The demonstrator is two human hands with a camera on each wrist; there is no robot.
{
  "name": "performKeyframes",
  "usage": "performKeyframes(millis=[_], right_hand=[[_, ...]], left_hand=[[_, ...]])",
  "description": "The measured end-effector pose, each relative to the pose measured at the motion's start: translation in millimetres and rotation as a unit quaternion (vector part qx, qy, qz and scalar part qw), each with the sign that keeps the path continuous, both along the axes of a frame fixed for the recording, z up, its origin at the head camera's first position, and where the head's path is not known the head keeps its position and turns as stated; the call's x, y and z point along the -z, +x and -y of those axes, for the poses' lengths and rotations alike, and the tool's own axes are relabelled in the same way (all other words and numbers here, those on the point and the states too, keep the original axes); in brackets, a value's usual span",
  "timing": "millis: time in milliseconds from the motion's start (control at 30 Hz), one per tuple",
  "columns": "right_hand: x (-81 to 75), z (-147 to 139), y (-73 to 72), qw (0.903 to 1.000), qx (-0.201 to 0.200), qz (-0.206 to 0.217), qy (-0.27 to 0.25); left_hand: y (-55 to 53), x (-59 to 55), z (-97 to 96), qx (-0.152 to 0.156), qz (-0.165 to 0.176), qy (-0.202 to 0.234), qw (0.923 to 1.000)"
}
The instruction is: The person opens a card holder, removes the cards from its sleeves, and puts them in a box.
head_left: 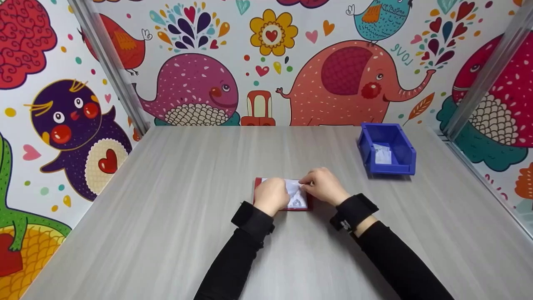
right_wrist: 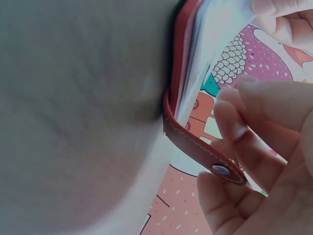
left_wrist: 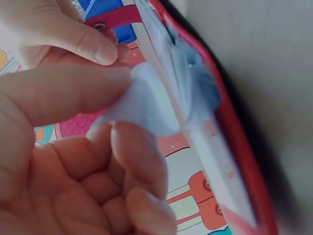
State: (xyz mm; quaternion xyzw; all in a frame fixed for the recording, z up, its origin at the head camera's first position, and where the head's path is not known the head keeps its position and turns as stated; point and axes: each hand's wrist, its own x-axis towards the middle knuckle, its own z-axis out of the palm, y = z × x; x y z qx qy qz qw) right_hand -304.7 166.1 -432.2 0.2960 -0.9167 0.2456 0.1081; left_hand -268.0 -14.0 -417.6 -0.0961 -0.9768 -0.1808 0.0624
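Observation:
A red card holder (head_left: 309,204) with clear plastic sleeves (head_left: 296,199) lies open on the table beneath both hands. My left hand (head_left: 271,195) is over its left part; in the left wrist view its thumb and curled fingers pinch a bent, translucent sleeve (left_wrist: 149,105) lifted from the holder. At the upper right edge is my right hand (head_left: 325,186), fingers loosely bent. The right wrist view shows the holder's red strap (right_wrist: 195,147) with a metal snap (right_wrist: 221,170) lying by the right fingers, and nothing between thumb and forefinger.
A blue bin (head_left: 393,168) stands at the back right of the wood-grain table (head_left: 179,187), with white printed paper or cards (head_left: 382,154) inside. Cartoon-printed panels (head_left: 270,75) enclose the back and sides, with metal posts (head_left: 112,66) at the corners.

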Motion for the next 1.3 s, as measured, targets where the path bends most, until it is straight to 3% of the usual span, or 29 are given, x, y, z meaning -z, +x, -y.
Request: performKeyframes(millis=[233,700,933,1300], right_hand=[[-1.4,-1,0.8,0.9993,0.032,0.017,-0.001],[4.2,-2,1.0,0.9987,0.036,0.001,0.035],[4.1,-2,1.6,0.9982,0.041,0.011,0.043],[3.1,0,1.4,0.9966,0.048,0.031,0.058]], left_hand=[[-1.4,-5.8,7.8,-0.003,0.007,0.013,0.9999],[-9.0,-17.6,38.1,-0.056,0.083,0.040,0.9942],[-13.3,-13.7,47.3,-0.081,0.126,0.036,0.9881],[-18.4,-4.2,53.3,-0.083,0.149,0.030,0.9849]])
